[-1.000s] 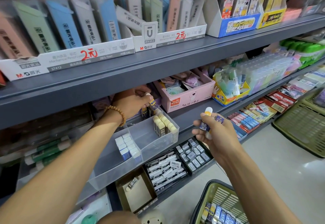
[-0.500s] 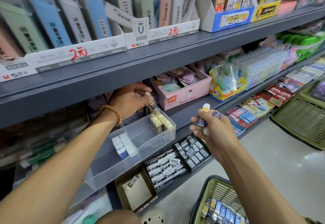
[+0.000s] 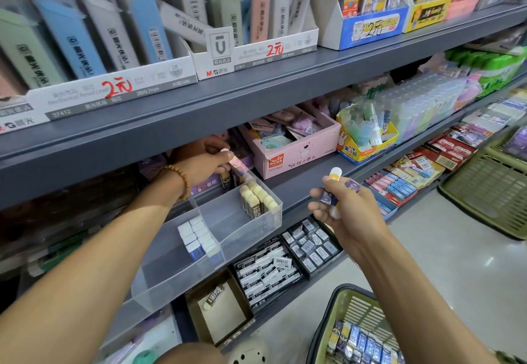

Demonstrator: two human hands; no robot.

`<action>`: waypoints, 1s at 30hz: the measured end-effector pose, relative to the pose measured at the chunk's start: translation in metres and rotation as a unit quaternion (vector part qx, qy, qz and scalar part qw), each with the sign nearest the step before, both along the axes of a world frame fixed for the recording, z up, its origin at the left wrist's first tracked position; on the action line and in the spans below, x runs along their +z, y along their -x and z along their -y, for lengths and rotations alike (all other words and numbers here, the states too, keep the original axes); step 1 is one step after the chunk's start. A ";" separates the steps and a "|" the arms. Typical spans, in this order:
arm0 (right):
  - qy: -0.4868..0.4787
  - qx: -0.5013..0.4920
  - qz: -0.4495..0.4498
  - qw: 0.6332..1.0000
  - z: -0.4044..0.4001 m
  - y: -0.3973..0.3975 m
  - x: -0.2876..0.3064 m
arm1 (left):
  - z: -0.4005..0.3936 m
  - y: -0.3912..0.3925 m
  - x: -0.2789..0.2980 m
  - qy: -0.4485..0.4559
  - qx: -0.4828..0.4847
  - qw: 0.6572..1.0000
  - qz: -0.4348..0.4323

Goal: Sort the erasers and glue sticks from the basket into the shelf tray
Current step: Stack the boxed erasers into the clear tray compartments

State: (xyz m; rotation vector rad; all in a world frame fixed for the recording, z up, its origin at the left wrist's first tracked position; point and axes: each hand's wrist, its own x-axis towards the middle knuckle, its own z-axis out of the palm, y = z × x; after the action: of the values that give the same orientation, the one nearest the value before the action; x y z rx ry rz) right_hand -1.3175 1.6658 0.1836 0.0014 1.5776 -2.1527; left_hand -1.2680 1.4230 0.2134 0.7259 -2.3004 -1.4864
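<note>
Clear plastic shelf tray (image 3: 228,238) holds erasers at its far-right corner. Left hand (image 3: 205,164) pinches one eraser (image 3: 238,164) above them; right hand (image 3: 345,206) grips several erasers (image 3: 333,189) over the green basket (image 3: 342,315).

Erasers (image 3: 258,196) in tray (image 3: 236,238) (basket (image 3: 346,305) below)

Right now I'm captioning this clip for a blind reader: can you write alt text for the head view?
A person's left hand holds an eraser over the clear shelf tray, beside a row of erasers standing in it. The right hand grips more erasers above a green basket on the floor.
</note>
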 end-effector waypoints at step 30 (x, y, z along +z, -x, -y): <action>-0.071 0.111 -0.122 0.984 0.005 -0.007 -0.002 | -0.022 0.001 -0.011 0.188 -0.023 0.981 0.028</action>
State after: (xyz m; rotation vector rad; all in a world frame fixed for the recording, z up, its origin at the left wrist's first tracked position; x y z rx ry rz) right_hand -1.3103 1.6610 0.1811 -0.3883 1.7700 -1.9216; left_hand -1.2688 1.4452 0.2021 0.6153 -2.5514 -1.0093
